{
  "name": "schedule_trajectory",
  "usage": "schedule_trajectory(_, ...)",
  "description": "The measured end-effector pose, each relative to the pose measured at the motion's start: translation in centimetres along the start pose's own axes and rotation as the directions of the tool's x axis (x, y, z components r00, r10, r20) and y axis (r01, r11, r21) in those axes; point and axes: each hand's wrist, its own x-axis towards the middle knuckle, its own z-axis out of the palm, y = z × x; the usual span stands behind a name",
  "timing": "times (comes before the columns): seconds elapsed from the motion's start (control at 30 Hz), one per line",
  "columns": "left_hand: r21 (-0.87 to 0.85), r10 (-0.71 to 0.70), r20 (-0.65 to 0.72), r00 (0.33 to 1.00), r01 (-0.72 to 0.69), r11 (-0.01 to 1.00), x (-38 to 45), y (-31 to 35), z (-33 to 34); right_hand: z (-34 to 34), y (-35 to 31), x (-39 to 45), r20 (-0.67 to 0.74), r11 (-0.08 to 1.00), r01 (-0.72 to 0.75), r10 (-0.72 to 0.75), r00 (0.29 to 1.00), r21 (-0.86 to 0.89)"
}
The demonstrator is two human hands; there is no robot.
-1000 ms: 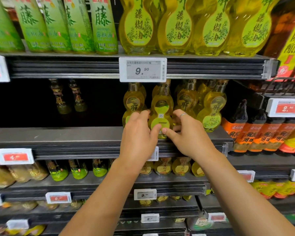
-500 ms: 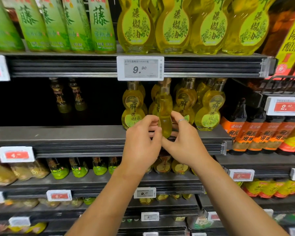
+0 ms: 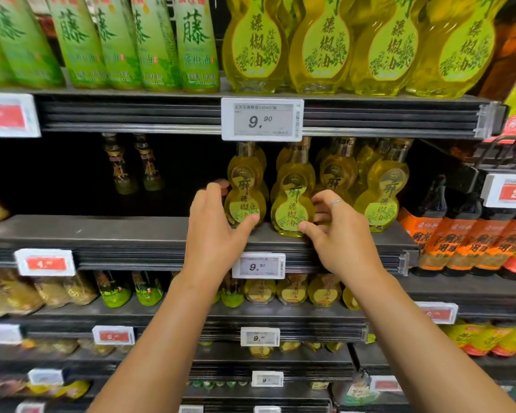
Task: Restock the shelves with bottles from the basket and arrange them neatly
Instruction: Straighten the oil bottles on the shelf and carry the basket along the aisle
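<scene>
Two small gourd-shaped clear bottles of yellow oil with green-and-gold labels stand upright at the front edge of the middle dark grey shelf point(image 3: 116, 234), side by side and nearly touching. The left hand point(image 3: 213, 231) grips the left gourd bottle point(image 3: 245, 198): its thumb lies across the lower label and its fingers curl round the bottle's far left side. The right hand point(image 3: 337, 234), a thin silver ring point(image 3: 336, 202) on one finger, grips the right gourd bottle point(image 3: 293, 204), thumb at the base of the label and fingers curled round the right flank. How firmly either hand presses is hard to tell from this angle.

More bottles of the same kind point(image 3: 382, 198) stand in rows behind and to the right. A white price tag reading 9.90 point(image 3: 262, 119) hangs on the shelf edge above them, and a smaller one point(image 3: 259, 265) sits on the edge just below the hands. Further left on the same shelf, two slim dark-labelled bottles point(image 3: 131, 168) stand well back in shadow. The top shelf carries tall green-labelled bottles point(image 3: 149, 40) and larger yellow gourd bottles point(image 3: 319, 46). At right stand dark bottles with orange labels point(image 3: 459, 242).
</scene>
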Motion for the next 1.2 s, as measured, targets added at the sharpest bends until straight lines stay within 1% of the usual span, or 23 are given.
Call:
schedule_trajectory(0.13, 0.030, -0.040, -0.010, 0.999, 0.040, 0.999, 0.3, 0.0, 0.5, 0.2, -0.7, 0.2, 0.007, 0.994, 0.049, -0.049, 0.999, -0.094)
schedule_trajectory(0.23, 0.033, -0.079, -0.026, 0.997, 0.080, 0.996, 0.5, -0.1, 0.8, 0.3, -0.8, 0.6, -0.008, 0.989, 0.037, -0.039, 0.999, -0.141)
schedule_trajectory(0.4, 0.047, -0.128, 0.068, 0.989, 0.125, 0.991, 1.4, -0.4, 0.6, 1.2, -0.8, 0.8, -0.055, 0.980, 0.004, -0.015, 0.998, -0.198)
schedule_trajectory(0.57, 0.053, -0.150, 0.074, 0.986, 0.146, 0.988, 1.9, -0.6, 0.1, 2.1, -0.6, 0.8, -0.090, 0.968, 0.016, -0.040, 0.995, -0.251)
schedule_trajectory(0.73, 0.041, -0.140, 0.103, 0.985, 0.137, 0.990, 1.8, -0.5, 0.2, 1.5, -0.6, 0.6, -0.107, 0.975, 0.009, -0.034, 0.994, -0.221)
schedule_trajectory(0.77, 0.032, -0.142, 0.112, 0.983, 0.139, 0.990, 1.8, -0.5, 0.2, 1.0, -0.5, 0.5, -0.129, 0.978, 0.011, -0.038, 0.991, -0.208)
schedule_trajectory(0.87, 0.039, -0.150, 0.115, 0.982, 0.146, 0.989, 1.9, -0.4, 0.4, -1.1, -0.5, 0.7, -0.262, 0.983, 0.011, -0.059, 0.963, -0.181)
schedule_trajectory(0.93, 0.062, -0.157, 0.103, 0.982, 0.151, 0.987, 1.8, -0.3, 0.5, -2.4, -0.5, 1.2, -0.330, 0.987, -0.017, -0.036, 0.943, -0.159)
schedule_trajectory(1.0, 0.084, -0.157, 0.092, 0.983, 0.150, 0.985, 1.8, -0.2, 0.6, -3.1, -0.7, 1.8, -0.369, 0.981, -0.068, -0.004, 0.929, -0.181)
schedule_trajectory(1.07, 0.094, -0.152, 0.089, 0.984, 0.144, 0.985, 1.6, -0.2, 0.7, -3.3, -0.8, 2.2, -0.371, 0.965, -0.099, 0.002, 0.928, -0.243)
schedule_trajectory(1.2, 0.069, -0.136, 0.097, 0.986, 0.130, 0.989, 1.4, -0.5, 0.8, -2.1, -0.4, 1.8, -0.300, 0.944, -0.090, -0.009, 0.954, -0.317)
